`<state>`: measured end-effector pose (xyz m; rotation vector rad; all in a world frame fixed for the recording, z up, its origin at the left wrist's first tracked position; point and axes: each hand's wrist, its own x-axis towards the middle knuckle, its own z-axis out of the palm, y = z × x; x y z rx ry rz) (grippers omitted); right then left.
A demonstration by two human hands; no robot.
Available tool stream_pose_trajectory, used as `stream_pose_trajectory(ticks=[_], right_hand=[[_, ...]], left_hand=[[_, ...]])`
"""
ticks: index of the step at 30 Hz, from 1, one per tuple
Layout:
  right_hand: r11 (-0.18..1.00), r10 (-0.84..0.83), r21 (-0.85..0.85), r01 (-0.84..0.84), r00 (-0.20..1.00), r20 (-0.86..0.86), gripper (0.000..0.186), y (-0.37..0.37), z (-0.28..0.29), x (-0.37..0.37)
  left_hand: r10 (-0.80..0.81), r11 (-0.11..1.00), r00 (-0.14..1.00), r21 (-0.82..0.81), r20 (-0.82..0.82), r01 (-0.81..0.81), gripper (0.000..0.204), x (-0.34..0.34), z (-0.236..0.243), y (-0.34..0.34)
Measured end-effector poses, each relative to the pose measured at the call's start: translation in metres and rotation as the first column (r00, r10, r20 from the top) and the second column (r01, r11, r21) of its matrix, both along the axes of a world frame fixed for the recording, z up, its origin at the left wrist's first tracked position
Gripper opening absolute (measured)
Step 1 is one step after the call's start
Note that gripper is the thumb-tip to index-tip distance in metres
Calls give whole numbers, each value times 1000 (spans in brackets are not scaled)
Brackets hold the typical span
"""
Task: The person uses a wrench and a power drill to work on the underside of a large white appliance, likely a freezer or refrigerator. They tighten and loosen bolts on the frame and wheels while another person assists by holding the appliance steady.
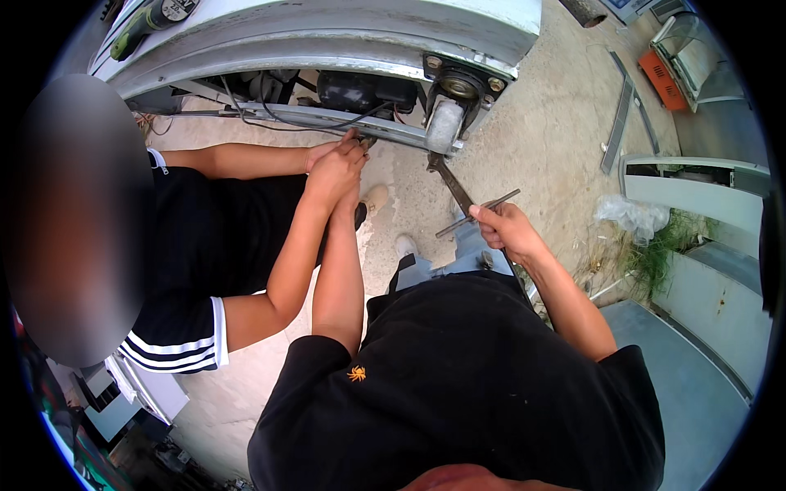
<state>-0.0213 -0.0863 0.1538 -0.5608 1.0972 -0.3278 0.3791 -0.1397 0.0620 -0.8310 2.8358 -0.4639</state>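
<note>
My right hand (509, 231) is closed around a long dark wrench (455, 186), with the thumb by a thin metal rod (501, 200) lying across the handle. The wrench's jaw reaches the underside of a grey caster wheel (444, 125) at the corner of a tipped metal cabinet (344, 49). My left hand (347, 201) meets a co-worker's hands (334, 173) at the cabinet's lower rail (385, 128); those hands cover most of its fingers. A small dark tool tip (368, 142) shows there, and I cannot tell whose grip it is in.
The co-worker in a black shirt (229, 213) crouches close on my left. A green-and-black power tool (147, 27) lies on the cabinet. Loose cables (270, 114) hang by a black compressor-like unit (360, 90). Metal strips (620, 123), clear plastic (634, 217) and metal panels (696, 184) lie to the right.
</note>
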Motion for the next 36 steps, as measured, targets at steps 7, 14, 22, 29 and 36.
stream_pose_trajectory(ticks=[7, 14, 22, 29, 36], right_hand=[[998, 63, -10, -63, 998, 31, 38, -4, 1, 6], [999, 32, -16, -32, 999, 24, 38, -3, 2, 2], [998, 65, -15, -65, 997, 30, 39, -3, -5, 3], [999, 40, -37, -39, 999, 19, 43, 3, -8, 4], [999, 17, -31, -15, 998, 55, 39, 2, -11, 0]], left_hand=[[-97, 982, 995, -165, -4, 95, 24, 37, -67, 3], [16, 999, 999, -49, 47, -14, 25, 3, -11, -5], [570, 704, 108, 416, -814, -576, 34, -53, -36, 56], [924, 179, -338, 983, -180, -33, 46, -165, 49, 114], [922, -361, 278, 860, 270, 361, 68, -196, 98, 68]])
